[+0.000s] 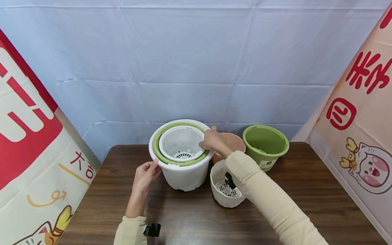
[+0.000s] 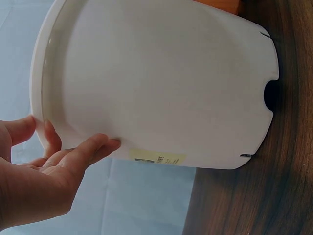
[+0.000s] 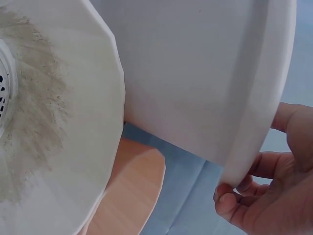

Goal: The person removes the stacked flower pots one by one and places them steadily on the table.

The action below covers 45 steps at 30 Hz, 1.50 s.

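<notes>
A large white flowerpot (image 1: pixel 184 177) stands upright on the table, with a green pot (image 1: pixel 156 144) nested in it and a smaller white pot (image 1: pixel 180 136) inside that one. My left hand (image 1: pixel 147 172) pinches the large pot's rim at its front left, thumb on the rim and fingers beneath against the wall. On the opposite side my right hand (image 1: pixel 212 139) grips the rim; the right wrist view shows fingers curled around the rim's edge (image 3: pixel 264 98). A label (image 2: pixel 159 157) shows on the large pot's wall in the left wrist view.
Right of the stack stand a cream faceted pot (image 1: pixel 225 200) with a perforated base, an orange pot (image 1: pixel 234 139) behind it and a separate green pot (image 1: pixel 266 153). My right forearm passes over the cream pot. The wooden table (image 1: pixel 190 224) meets a cloth backdrop (image 1: pixel 183 61).
</notes>
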Tool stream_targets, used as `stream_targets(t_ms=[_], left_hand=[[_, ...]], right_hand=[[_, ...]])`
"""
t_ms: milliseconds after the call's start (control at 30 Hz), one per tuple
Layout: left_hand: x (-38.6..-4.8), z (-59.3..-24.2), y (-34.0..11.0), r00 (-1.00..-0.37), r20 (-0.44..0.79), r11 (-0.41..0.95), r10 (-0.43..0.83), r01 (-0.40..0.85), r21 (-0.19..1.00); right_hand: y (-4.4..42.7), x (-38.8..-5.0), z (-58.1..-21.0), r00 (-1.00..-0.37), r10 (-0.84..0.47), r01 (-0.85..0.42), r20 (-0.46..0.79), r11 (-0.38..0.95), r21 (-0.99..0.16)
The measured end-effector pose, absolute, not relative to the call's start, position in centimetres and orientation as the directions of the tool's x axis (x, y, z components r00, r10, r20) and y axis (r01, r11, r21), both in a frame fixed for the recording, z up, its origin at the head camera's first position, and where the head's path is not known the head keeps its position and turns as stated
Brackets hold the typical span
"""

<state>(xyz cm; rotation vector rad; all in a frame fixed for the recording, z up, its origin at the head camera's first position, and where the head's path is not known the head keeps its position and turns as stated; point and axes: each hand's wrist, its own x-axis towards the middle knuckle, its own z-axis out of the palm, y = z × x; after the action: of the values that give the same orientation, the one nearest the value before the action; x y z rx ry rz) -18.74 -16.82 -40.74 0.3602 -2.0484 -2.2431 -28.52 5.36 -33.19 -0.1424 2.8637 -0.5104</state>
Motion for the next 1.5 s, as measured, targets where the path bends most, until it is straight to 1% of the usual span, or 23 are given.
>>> stream_targets(t_ms=[433, 1100, 1367, 1500], left_hand=[[-18.42, -40.59, -16.75, -0.968, -0.120, -0.096, -0.223, -0.100, 0.990], [-18.59, -40.65, -16.73, -0.968, -0.123, -0.102, -0.218, -0.103, 0.989], [-18.80, -40.81, -16.88, -0.970, -0.120, -0.094, -0.211, -0.102, 0.990], [-18.79, -40.74, -16.90, -0.969, -0.123, -0.093, -0.213, -0.106, 0.990]], right_hand=[[5.62, -28.28, -32.90, -0.966, -0.162, -0.073, -0.199, 0.918, -0.391], [5.91, -28.54, -32.97, -0.958, -0.165, -0.048, -0.234, 0.898, -0.438], [5.94, -28.62, -33.10, -0.963, -0.159, -0.054, -0.216, 0.905, -0.422], [6.04, -28.57, -32.98, -0.960, -0.169, -0.049, -0.221, 0.884, -0.464]])
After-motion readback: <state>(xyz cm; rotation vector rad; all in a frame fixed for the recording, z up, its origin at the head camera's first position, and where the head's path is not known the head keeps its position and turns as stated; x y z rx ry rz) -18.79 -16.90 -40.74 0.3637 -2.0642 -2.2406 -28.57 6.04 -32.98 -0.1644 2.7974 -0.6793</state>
